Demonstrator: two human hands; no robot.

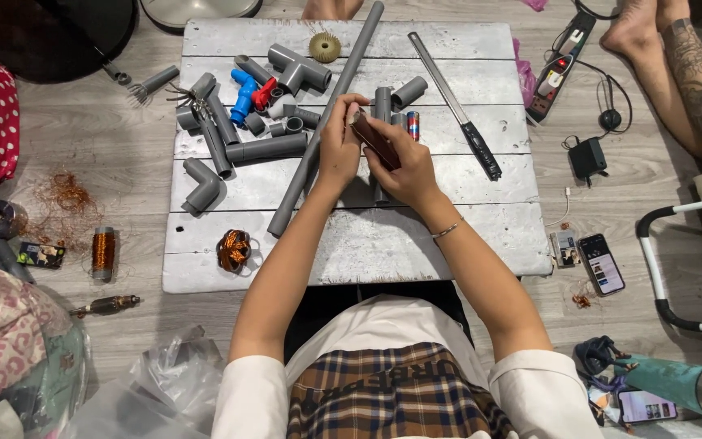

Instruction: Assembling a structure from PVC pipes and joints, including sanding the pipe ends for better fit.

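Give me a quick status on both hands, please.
Left hand and right hand both grip a dark brown bar. Long grey pipe lies alongside.

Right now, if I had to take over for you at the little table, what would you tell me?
Left hand and right hand together hold a small dark brown oblong piece above the silver board.
Just behind the hands stand short grey pipe pieces; a long grey pipe lies diagonally under the left wrist.
Grey fittings and a blue valve are piled at the board's far left; a copper wire coil sits at the near left; a long knife lies on the right.
Nothing looks joined yet; the pipe parts all lie loose.
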